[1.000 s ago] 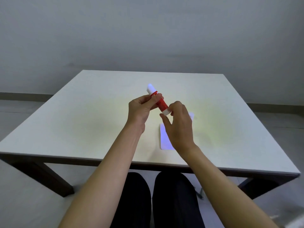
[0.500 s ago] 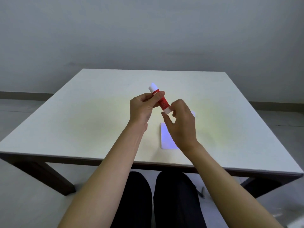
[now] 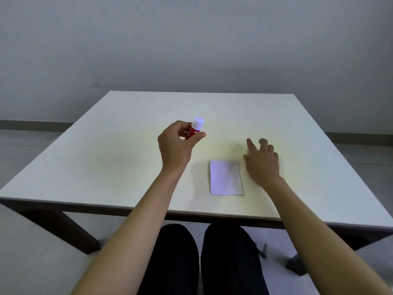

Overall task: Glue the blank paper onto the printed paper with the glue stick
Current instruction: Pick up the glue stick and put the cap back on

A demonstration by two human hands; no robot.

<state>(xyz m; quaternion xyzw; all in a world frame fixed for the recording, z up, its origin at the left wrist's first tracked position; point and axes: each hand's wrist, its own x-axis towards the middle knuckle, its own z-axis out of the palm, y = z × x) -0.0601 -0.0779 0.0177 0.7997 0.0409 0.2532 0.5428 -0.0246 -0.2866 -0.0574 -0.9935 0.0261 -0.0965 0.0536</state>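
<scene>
Square white matte table (image 3: 127, 158) in front of me. My right hand (image 3: 262, 161) hovers fingers spread, holding nothing, just beside the small rectangular white paper sheet (image 3: 225, 177) lying flat near my edge. My left hand (image 3: 175, 146) pinches the red glue stick with white tip (image 3: 196, 128), raised, tip up.

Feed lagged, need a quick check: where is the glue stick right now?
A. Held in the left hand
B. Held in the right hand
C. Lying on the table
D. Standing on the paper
A: the left hand grips the glue stick above the table; the right hand is open beside the paper.
</scene>
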